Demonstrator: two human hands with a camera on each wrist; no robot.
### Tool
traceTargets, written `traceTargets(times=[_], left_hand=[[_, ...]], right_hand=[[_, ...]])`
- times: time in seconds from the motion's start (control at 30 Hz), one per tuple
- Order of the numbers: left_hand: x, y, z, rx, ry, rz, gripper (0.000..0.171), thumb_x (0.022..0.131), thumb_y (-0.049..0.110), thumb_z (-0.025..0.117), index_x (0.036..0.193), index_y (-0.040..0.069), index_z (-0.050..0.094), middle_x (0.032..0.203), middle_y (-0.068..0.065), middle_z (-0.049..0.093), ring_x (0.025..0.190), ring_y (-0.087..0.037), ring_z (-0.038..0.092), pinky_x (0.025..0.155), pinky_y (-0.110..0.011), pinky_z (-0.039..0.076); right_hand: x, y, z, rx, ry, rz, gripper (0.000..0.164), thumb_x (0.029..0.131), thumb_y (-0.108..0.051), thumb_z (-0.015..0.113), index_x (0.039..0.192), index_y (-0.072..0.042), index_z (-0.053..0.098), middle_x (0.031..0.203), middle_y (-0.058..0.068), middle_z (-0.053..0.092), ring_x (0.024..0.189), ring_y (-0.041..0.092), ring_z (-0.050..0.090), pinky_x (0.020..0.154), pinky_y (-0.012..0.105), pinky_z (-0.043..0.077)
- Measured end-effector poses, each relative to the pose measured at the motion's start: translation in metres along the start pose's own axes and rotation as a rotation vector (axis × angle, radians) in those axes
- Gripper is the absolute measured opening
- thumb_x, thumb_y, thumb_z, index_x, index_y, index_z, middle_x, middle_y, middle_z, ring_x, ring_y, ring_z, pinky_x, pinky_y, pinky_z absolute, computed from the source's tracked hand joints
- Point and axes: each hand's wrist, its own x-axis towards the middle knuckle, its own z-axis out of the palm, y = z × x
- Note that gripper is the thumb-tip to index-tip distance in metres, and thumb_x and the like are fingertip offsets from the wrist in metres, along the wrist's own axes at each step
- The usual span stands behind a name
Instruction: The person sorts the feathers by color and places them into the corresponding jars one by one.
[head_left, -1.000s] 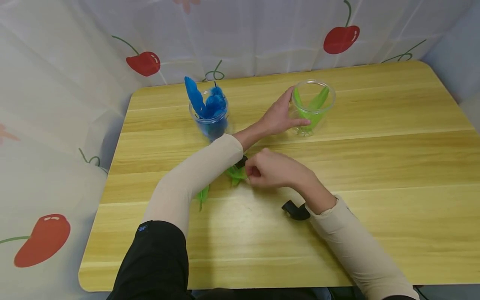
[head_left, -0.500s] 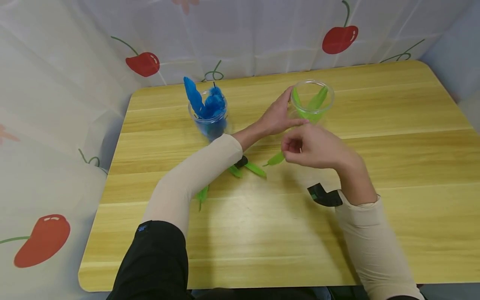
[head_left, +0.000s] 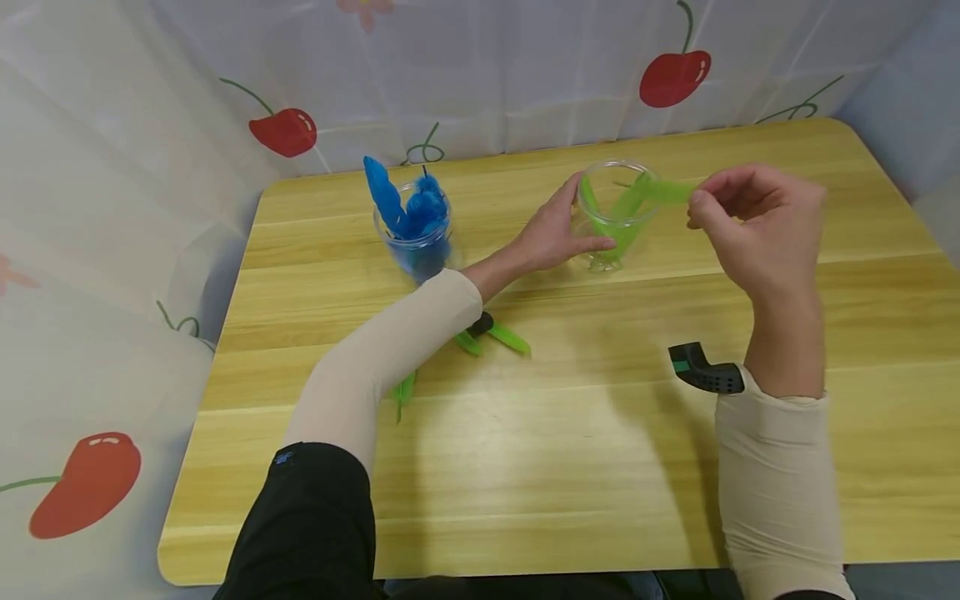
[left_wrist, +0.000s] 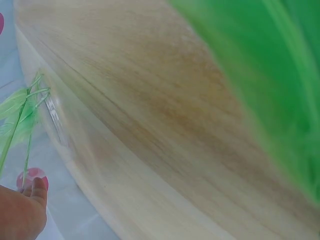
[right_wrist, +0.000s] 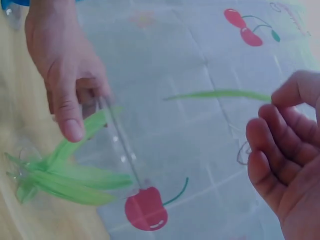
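Note:
My left hand [head_left: 551,233] grips the side of a clear plastic cup [head_left: 633,223], thumb at the front. Inside the cup stand several green feathers [right_wrist: 75,182], quills down. To its right my right hand [head_left: 765,221] pinches one green feather [head_left: 675,192] between thumb and fingertips. That feather lies nearly level, its quill end over the cup's rim; the right wrist view shows the feather [right_wrist: 217,94] apart from those in the cup. Loose green feathers [head_left: 510,337] lie on the table beneath my left forearm, which partly hides them.
A second clear cup [head_left: 420,250] full of blue feathers [head_left: 423,208] stands at the back left, close to my left forearm. The wooden table [head_left: 570,483] ends at a cherry-print curtain [head_left: 510,75] behind. A black wrist camera [head_left: 705,371] sticks out from the right cuff.
My right hand has picked up a green feather from the table and carried it right and up to the cup's rim, turning it quill-first. The left hand keeps its grip.

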Motion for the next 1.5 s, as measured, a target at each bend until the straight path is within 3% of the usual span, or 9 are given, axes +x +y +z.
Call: traceTargets(times=[0.23, 0.5, 0.63, 0.77, 0.83, 1.07, 1.13, 1.37, 1.5], left_hand=[[0.000, -0.001, 0.001, -0.024, 0.000, 0.010, 0.103, 0.081, 0.043, 0.081, 0.156, 0.018, 0.016, 0.148, 0.002, 0.040, 0.141, -0.007, 0.028, 0.112, -0.023, 0.026], [0.001, -0.003, 0.001, -0.030, -0.003, 0.004, 0.104, 0.081, 0.045, 0.081, 0.157, 0.019, 0.015, 0.148, 0.002, 0.040, 0.141, -0.007, 0.029, 0.112, -0.024, 0.028], [0.000, -0.003, 0.001, -0.040, -0.001, -0.001, 0.104, 0.080, 0.045, 0.081, 0.157, 0.019, 0.015, 0.148, 0.002, 0.040, 0.140, -0.008, 0.030, 0.111, -0.024, 0.029], [0.000, -0.002, 0.001, -0.035, -0.001, -0.005, 0.103, 0.081, 0.046, 0.080, 0.157, 0.020, 0.016, 0.149, 0.002, 0.038, 0.140, -0.009, 0.031, 0.111, -0.025, 0.030], [0.000, -0.002, 0.001, -0.029, -0.003, -0.008, 0.103, 0.081, 0.047, 0.079, 0.156, 0.020, 0.016, 0.150, 0.001, 0.038, 0.139, -0.009, 0.031, 0.111, -0.025, 0.030], [0.000, -0.001, 0.000, -0.002, -0.002, -0.017, 0.103, 0.081, 0.047, 0.080, 0.156, 0.019, 0.015, 0.150, 0.000, 0.037, 0.138, -0.011, 0.033, 0.109, -0.024, 0.031], [-0.001, 0.000, 0.000, 0.000, 0.000, -0.013, 0.103, 0.081, 0.047, 0.079, 0.157, 0.018, 0.015, 0.150, 0.000, 0.037, 0.138, -0.010, 0.033, 0.109, -0.022, 0.031], [-0.001, -0.003, 0.000, -0.030, 0.009, 0.015, 0.101, 0.082, 0.045, 0.079, 0.156, 0.018, 0.016, 0.150, 0.001, 0.037, 0.138, -0.008, 0.032, 0.110, -0.023, 0.029], [0.000, -0.005, -0.001, -0.013, 0.013, 0.039, 0.098, 0.084, 0.039, 0.079, 0.156, 0.016, 0.017, 0.150, -0.001, 0.038, 0.136, -0.007, 0.034, 0.108, -0.020, 0.028]], right_hand=[[0.003, 0.014, 0.003, -0.159, 0.022, 0.164, 0.008, 0.089, -0.010, 0.067, 0.082, -0.006, 0.070, 0.066, -0.019, 0.062, 0.057, 0.000, 0.058, 0.056, 0.017, 0.044], [0.003, 0.020, 0.010, -0.237, -0.029, 0.218, 0.018, 0.092, -0.014, 0.066, 0.093, 0.003, 0.071, 0.068, -0.025, 0.058, 0.061, -0.004, 0.058, 0.058, 0.011, 0.044], [0.002, 0.023, 0.019, -0.260, -0.088, 0.210, 0.024, 0.094, -0.018, 0.066, 0.100, 0.004, 0.073, 0.075, -0.013, 0.066, 0.066, -0.005, 0.059, 0.060, 0.011, 0.045], [0.002, 0.025, 0.025, -0.282, -0.127, 0.192, 0.026, 0.095, -0.019, 0.065, 0.108, 0.002, 0.074, 0.088, 0.008, 0.073, 0.070, -0.009, 0.059, 0.066, 0.010, 0.045], [0.001, 0.024, 0.025, -0.286, -0.121, 0.183, 0.027, 0.096, -0.020, 0.065, 0.109, 0.002, 0.074, 0.091, 0.010, 0.073, 0.071, -0.009, 0.058, 0.068, 0.010, 0.045], [-0.001, 0.009, 0.021, -0.236, -0.073, 0.118, 0.025, 0.092, -0.019, 0.070, 0.105, 0.002, 0.075, 0.078, -0.023, 0.062, 0.068, -0.008, 0.059, 0.067, 0.011, 0.045], [-0.002, 0.002, 0.021, -0.235, -0.085, 0.064, 0.023, 0.091, -0.018, 0.070, 0.103, 0.002, 0.076, 0.075, -0.024, 0.061, 0.066, -0.009, 0.058, 0.065, 0.011, 0.044], [-0.011, -0.017, 0.028, -0.275, -0.265, -0.114, 0.014, 0.087, -0.007, 0.074, 0.094, 0.005, 0.075, 0.076, 0.014, 0.071, 0.064, -0.015, 0.052, 0.063, 0.010, 0.043], [-0.016, -0.020, 0.036, -0.300, -0.383, -0.133, 0.012, 0.086, -0.009, 0.077, 0.091, 0.002, 0.075, 0.074, 0.009, 0.071, 0.062, -0.003, 0.057, 0.060, 0.010, 0.042]])
